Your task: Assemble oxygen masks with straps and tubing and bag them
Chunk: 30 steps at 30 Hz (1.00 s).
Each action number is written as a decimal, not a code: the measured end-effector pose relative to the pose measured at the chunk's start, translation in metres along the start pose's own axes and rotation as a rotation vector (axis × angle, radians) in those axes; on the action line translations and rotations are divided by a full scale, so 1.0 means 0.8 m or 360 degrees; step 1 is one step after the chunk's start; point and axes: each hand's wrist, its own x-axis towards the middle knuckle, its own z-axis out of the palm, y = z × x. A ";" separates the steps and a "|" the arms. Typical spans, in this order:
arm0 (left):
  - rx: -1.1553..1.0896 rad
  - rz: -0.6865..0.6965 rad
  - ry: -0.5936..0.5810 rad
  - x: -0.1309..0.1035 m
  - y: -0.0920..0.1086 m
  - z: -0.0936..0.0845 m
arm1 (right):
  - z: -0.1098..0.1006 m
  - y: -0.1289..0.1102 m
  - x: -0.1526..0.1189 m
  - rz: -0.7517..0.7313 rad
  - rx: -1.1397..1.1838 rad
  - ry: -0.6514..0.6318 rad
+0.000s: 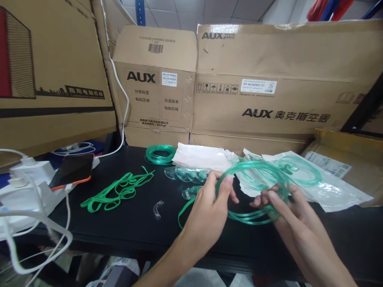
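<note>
Between my two hands a coil of clear green tubing (253, 220) is held up over the black table. My left hand (213, 203) pinches the coil's left side between thumb and fingers. On the opposite side my right hand (289, 211) grips the coil, its fingers partly blurred. Just beyond my left hand lie several clear plastic masks (191, 174) in a row, with another clear green piece (191, 192) nearer me. A green elastic strap (183, 211) curves out beside my left wrist. Behind the coil, white-and-clear packages (338, 193) hold more green tubing.
A second green tubing coil (160, 154) sits at the back, beside white paper packets (202, 156). Loose green straps (116, 191) and thin clear-and-metal strips (158, 209) lie to the left. A phone (73, 169) and white cables stand far left. Cardboard boxes (254, 95) wall the rear.
</note>
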 end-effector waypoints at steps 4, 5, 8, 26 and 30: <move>-0.0148 -0.0119 0.0094 0.000 -0.011 0.014 | 0.017 0.003 -0.015 0.0159 0.0117 -0.0116; -0.0195 -0.0148 0.0073 0.001 -0.012 0.014 | 0.020 0.000 -0.017 0.0195 0.0184 -0.0138; -0.0242 -0.0148 0.0004 0.000 -0.005 0.009 | 0.025 -0.008 -0.016 0.0237 0.0328 -0.0099; 0.0579 -0.0046 0.0396 0.078 0.002 -0.149 | 0.068 -0.030 0.022 0.0600 0.0694 -0.0465; 0.0626 -0.0180 0.0549 0.121 -0.013 -0.223 | 0.045 -0.014 0.020 0.0584 0.0566 -0.0452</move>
